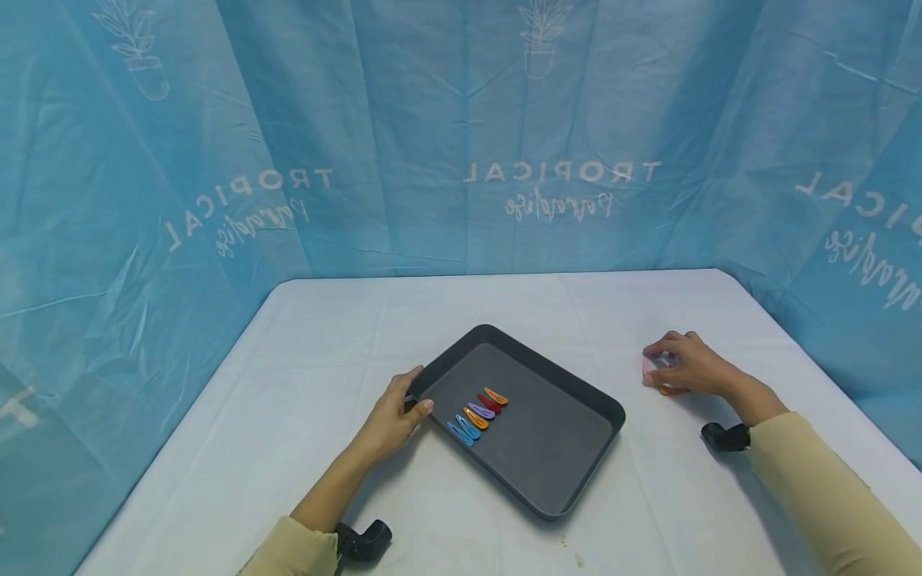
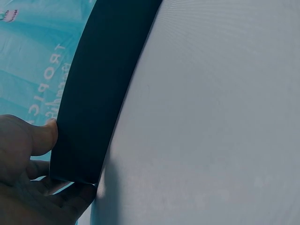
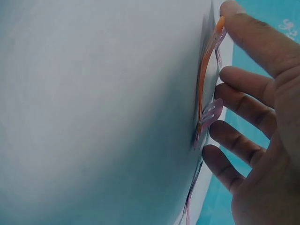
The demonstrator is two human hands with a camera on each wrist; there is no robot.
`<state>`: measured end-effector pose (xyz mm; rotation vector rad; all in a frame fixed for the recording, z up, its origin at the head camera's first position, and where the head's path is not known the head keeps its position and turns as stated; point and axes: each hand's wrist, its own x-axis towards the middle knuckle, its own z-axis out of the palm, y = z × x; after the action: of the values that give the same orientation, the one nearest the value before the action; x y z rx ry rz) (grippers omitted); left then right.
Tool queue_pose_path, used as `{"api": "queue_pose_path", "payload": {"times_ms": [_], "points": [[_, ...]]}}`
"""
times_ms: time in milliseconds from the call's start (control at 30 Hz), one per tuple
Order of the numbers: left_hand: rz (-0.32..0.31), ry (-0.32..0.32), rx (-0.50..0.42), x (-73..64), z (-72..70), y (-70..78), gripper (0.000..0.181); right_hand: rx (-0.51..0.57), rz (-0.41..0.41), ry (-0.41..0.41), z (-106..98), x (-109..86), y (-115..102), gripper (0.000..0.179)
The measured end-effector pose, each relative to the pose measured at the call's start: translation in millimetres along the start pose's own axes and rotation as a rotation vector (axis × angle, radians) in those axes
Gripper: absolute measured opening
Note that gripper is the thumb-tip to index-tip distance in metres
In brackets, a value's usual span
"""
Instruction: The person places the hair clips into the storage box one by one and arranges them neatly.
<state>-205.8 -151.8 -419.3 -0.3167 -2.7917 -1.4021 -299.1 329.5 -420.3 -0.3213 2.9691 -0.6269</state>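
My left hand [image 1: 392, 416] grips the near-left corner of a dark grey baking tray [image 1: 551, 352], thumb on the rim, fingers at the outer side; the left wrist view shows the tray wall [image 2: 101, 93] between them. Several snap hair clips lie in a row in the tray: blue clips [image 1: 461, 433], a purple clip [image 1: 481, 410], a red clip [image 1: 489, 403] and orange ones. At the right, my right hand [image 1: 687, 366] is over more clips on the table, thumb and fingers apart. Beside its fingertips are an orange clip [image 3: 204, 70] and a pink clip [image 3: 213, 111]; contact is unclear.
The table [image 1: 346, 336] has a white cloth. Blue printed curtains [image 1: 432, 120] hang behind it and along both sides. A black wrist mount [image 1: 365, 542] sticks out at the left wrist, another mount [image 1: 723, 437] at the right.
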Motion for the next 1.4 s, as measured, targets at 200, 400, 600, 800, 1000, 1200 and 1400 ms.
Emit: {"api": "queue_pose_path", "payload": {"times_ms": [200, 400, 600, 800, 1000, 1200, 1400], "points": [[-0.003, 0.001, 0.006, 0.2, 0.4, -0.7, 0.062, -0.031, -0.004, -0.004, 0.8, 0.3, -2.3, 0.064], [-0.007, 0.000, -0.002, 0.4, 0.1, -0.3, 0.062, -0.055, -0.018, -0.008, 1.2, 0.5, -1.8, 0.066], [-0.005, -0.001, -0.004, -0.3, -0.4, -0.6, 0.062, -0.067, -0.047, -0.002, -0.3, 0.1, -3.1, 0.064], [0.000, -0.004, -0.008, -1.1, -0.3, -0.4, 0.062, -0.060, -0.064, 0.003, -0.2, -1.4, -3.3, 0.059], [0.008, -0.009, -0.006, -1.7, 0.2, 0.0, 0.062, -0.039, -0.121, 0.031, -5.4, -2.5, -9.7, 0.051], [0.003, -0.010, -0.007, -1.5, 0.0, -0.5, 0.063, 0.007, -0.191, 0.065, -15.5, 0.1, -29.1, 0.054], [-0.003, -0.013, 0.001, -1.6, -0.5, -0.5, 0.063, 0.038, -0.272, 0.078, -23.9, 3.1, -55.3, 0.054]]}}
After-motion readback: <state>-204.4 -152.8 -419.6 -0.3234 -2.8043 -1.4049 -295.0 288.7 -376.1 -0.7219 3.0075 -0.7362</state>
